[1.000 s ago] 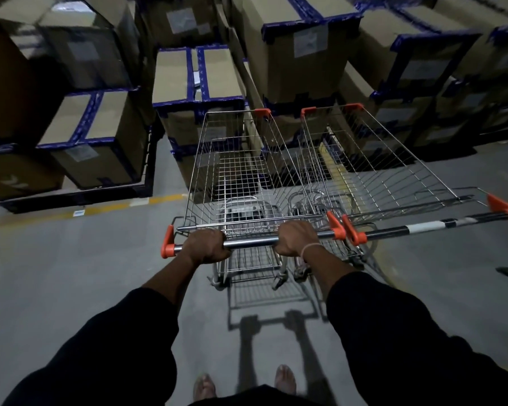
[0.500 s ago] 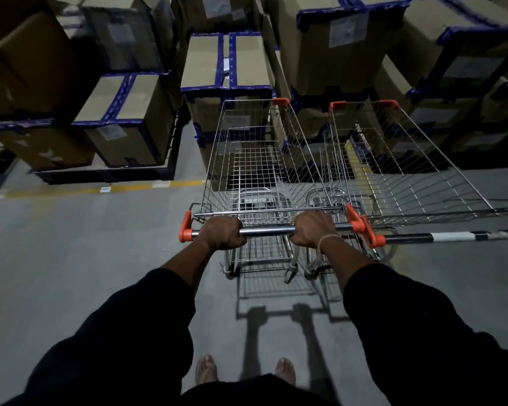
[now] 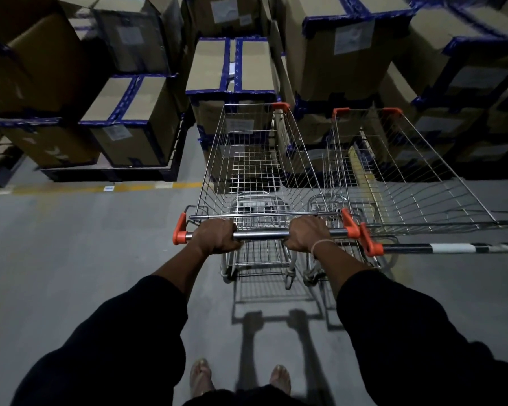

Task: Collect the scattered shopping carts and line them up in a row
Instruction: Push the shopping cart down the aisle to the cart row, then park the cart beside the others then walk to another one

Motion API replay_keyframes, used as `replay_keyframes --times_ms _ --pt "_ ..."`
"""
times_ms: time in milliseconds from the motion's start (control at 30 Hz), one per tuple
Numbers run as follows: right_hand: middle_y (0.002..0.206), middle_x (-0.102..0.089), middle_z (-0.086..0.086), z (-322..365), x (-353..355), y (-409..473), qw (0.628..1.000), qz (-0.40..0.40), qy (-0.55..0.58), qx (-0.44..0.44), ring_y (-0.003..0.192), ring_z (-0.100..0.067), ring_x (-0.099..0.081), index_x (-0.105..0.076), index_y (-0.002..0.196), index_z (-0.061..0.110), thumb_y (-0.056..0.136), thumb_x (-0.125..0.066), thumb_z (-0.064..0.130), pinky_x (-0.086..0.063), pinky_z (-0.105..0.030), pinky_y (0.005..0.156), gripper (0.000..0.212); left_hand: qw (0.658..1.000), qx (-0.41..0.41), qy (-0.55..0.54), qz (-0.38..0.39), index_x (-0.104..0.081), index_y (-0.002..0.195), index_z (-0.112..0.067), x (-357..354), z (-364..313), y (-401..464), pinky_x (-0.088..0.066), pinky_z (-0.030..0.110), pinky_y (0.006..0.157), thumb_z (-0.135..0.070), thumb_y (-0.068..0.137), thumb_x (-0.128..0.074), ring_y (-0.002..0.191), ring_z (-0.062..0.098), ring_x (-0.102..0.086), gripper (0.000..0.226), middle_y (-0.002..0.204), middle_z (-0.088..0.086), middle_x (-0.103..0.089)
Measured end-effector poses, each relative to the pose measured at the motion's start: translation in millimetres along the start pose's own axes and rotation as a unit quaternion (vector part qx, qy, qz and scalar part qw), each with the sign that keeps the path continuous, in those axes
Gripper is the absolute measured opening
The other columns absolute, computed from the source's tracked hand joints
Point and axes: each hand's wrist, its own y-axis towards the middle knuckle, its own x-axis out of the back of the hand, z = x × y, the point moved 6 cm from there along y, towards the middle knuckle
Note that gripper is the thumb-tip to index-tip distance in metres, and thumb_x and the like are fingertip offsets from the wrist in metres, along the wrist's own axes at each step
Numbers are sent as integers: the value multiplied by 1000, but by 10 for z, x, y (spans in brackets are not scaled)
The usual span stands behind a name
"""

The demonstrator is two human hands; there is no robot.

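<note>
A wire shopping cart [image 3: 255, 159] with orange corner caps stands straight ahead of me on the grey floor. My left hand [image 3: 216, 235] grips its chrome handle bar [image 3: 261, 236] near the left end. My right hand [image 3: 305, 233] grips the same bar near the right end. A second wire cart [image 3: 399, 183] stands right beside it on the right, its side touching or nearly touching the first. That cart's handle [image 3: 449, 247] is black with a white band and runs off the right edge.
Stacks of cardboard boxes [image 3: 135, 121] taped in blue stand on dark pallets close ahead, just beyond both carts' fronts. A yellow floor line [image 3: 100, 189] runs along the pallets at left. Grey floor [image 3: 71, 259] spreads to my left and behind the carts.
The cart in my hands has rolled forward toward the boxes and now sits level alongside the second cart. My view has swung left, so the second cart's handle end has left the frame.
</note>
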Motion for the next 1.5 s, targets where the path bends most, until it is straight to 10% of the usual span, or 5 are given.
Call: replay_keyframes --times_ms 367,867,1500 --pt "103 -69 -3 -62 9 -57 999 -5 19 34 99 -27 -65 -69 110 21 86 -63 65 -53 -39 86 51 995 44 89 -27 -54 113 -18 -53 -186 6 -48 33 66 -40 91 -60 78 19 -60 32 96 1 -65" --pt "126 -51 -11 -796 227 -665 982 -157 97 36 118 -31 -46 -59 126 14 70 -75 53 -45 -43 98 70 979 -155 -57 -117 -48 121 -12 188 -1844 291 -40 39 71 -40 82 -61 98 33 -56 50 113 13 -54" --pt "146 -41 -8 -2962 -163 -1283 988 -106 112 14 133 -31 -37 -38 151 25 50 -56 103 -37 -47 111 128 951 -248 -45 -182 -42 143 -15 268 -3696 704 -27 50 109 -63 91 -48 136 35 -38 72 149 16 -41"
